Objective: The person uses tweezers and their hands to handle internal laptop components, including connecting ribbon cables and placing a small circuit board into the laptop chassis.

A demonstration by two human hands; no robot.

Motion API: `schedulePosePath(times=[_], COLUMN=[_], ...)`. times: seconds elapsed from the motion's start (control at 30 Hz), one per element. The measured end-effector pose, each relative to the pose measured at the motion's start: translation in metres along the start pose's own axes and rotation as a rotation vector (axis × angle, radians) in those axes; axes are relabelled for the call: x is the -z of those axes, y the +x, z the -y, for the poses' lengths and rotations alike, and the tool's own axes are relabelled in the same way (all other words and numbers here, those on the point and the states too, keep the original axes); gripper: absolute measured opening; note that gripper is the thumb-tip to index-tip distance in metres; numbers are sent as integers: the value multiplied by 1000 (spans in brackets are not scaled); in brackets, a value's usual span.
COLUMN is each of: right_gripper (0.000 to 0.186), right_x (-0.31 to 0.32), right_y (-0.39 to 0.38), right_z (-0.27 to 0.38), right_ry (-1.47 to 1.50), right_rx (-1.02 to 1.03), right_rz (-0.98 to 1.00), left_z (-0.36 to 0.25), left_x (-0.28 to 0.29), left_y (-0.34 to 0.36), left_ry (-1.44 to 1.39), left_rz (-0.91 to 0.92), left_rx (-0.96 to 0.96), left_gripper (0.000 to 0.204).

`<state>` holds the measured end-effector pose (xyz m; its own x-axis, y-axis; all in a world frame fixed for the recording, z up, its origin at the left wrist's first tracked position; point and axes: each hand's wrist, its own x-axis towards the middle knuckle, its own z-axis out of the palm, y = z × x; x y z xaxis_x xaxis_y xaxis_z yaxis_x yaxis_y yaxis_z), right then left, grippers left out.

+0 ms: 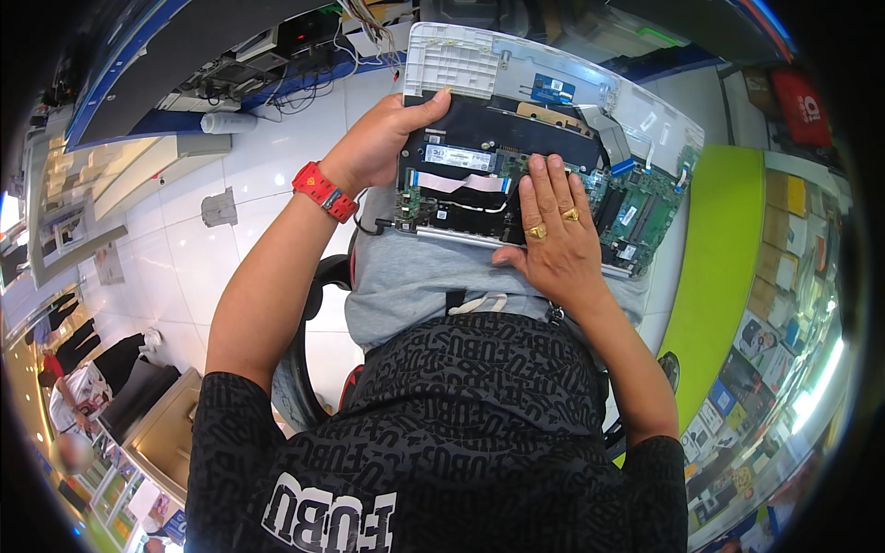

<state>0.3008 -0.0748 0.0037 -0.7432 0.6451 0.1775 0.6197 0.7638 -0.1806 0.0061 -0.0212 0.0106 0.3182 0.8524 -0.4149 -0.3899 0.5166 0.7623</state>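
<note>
An opened laptop base (553, 83) rests on my lap, its white shell up and its insides showing: a black battery (502, 129), a green circuit board (645, 217) and flat ribbon cables. My left hand (383, 138), with a red watch on the wrist, grips the shell's left edge, thumb on top by the battery. My right hand (553, 235), wearing two gold rings, lies flat on the middle of the board with fingers together, pressing on the parts beneath.
I sit on a chair (309, 369) over a white tiled floor (267, 175). A bench with cables and devices (295, 46) runs along the top left. A lime-green counter (719, 267) curves at the right, with shelves of boxed goods (784, 267) beyond.
</note>
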Motion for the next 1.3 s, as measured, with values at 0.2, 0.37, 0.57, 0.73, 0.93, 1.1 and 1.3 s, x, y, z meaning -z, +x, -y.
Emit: schedulePosePath(times=[0.2,0.37,0.57,0.73,0.93,1.1,1.3], right_gripper=[90,83,82,85,91,95,107], right_x=[-1,-1,-4,-6,-5,-5,-7], right_y=[3,13,21,23,26,23,3], right_z=[4,15,18,18,25,20,9], right_ry=[-7,-35,-44,-33,-87,-14,56], right_rx=[-13,-76,-122,-150,-191,-171,-143], right_rz=[-8,-61,-99,-98,-75,-20,2], left_z=[-2,-1,-2,-2,-4,-1,3], left_x=[3,4,2,3,5,5,6], left_y=[0,1,1,2,1,2,4], left_ry=[9,5,24,35,18,6,-12], left_rz=[19,12,-9,-14,-2,-24,-55], left_rx=[22,12,20,3,23,15,5], left_gripper=[50,50,46,46,49,46,44])
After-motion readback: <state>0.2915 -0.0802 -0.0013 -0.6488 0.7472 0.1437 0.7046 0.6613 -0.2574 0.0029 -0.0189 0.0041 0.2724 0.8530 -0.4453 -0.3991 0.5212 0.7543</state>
